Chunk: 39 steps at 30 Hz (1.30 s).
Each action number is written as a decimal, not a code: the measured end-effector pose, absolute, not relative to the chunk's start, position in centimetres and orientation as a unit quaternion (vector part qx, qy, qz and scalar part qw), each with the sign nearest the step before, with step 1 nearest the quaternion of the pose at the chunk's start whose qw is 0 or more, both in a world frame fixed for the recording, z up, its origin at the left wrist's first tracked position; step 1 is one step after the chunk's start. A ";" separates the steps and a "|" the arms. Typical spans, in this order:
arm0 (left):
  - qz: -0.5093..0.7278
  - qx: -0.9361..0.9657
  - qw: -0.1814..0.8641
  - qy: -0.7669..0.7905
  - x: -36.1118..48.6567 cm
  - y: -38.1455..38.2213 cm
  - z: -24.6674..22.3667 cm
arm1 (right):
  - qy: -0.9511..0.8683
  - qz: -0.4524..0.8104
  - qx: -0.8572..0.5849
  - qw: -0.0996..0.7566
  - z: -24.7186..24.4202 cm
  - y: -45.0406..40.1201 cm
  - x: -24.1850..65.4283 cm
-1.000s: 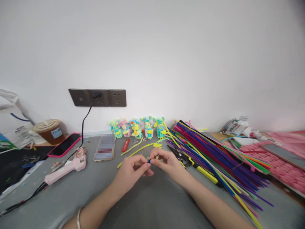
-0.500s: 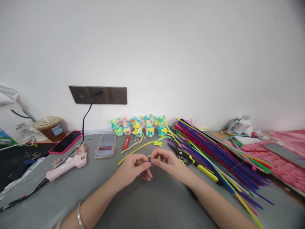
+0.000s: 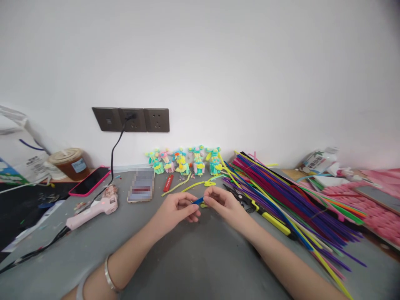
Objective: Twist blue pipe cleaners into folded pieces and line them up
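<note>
A short blue pipe cleaner [image 3: 198, 201] is stretched between my two hands above the grey table. My left hand [image 3: 178, 208] pinches its left end between thumb and fingers, the other fingers curled beneath. At its right end, the thumb and forefinger of my right hand [image 3: 222, 204] close on it. Just behind the hands lies a bent yellow-green pipe cleaner [image 3: 195, 185] with a looped end. To the right of my right hand rest pliers-like cutters [image 3: 271, 221] with yellow and black handles.
Several small pipe-cleaner figures [image 3: 181, 162] stand along the wall. A large bundle of coloured pipe cleaners [image 3: 287, 204] covers the right side. On the left lie a pink glue gun [image 3: 93, 212], phones [image 3: 90, 181] and a lidded drink cup [image 3: 71, 164].
My hands have drawn slightly apart, so more of the blue pipe cleaner shows between them. The whole view has shifted a little.
</note>
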State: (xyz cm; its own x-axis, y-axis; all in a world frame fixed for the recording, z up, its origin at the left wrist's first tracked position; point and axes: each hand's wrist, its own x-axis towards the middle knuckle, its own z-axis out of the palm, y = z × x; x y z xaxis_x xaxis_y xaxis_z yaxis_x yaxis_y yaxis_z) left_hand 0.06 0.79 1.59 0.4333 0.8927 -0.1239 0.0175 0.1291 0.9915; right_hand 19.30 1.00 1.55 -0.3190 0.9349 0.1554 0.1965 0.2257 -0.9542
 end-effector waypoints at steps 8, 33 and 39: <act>0.361 0.575 0.625 0.386 -0.2 1.0 1.7 | -0.674 0.456 -0.431 0.390 1.9 1.1 19.4; 0.323 0.760 0.237 0.512 -2.6 3.7 -0.2 | -0.736 0.089 -0.556 0.377 1.1 4.2 24.7; 0.302 0.777 0.192 0.518 -2.6 3.8 -0.6 | -0.687 0.070 -0.636 0.344 2.5 5.1 29.1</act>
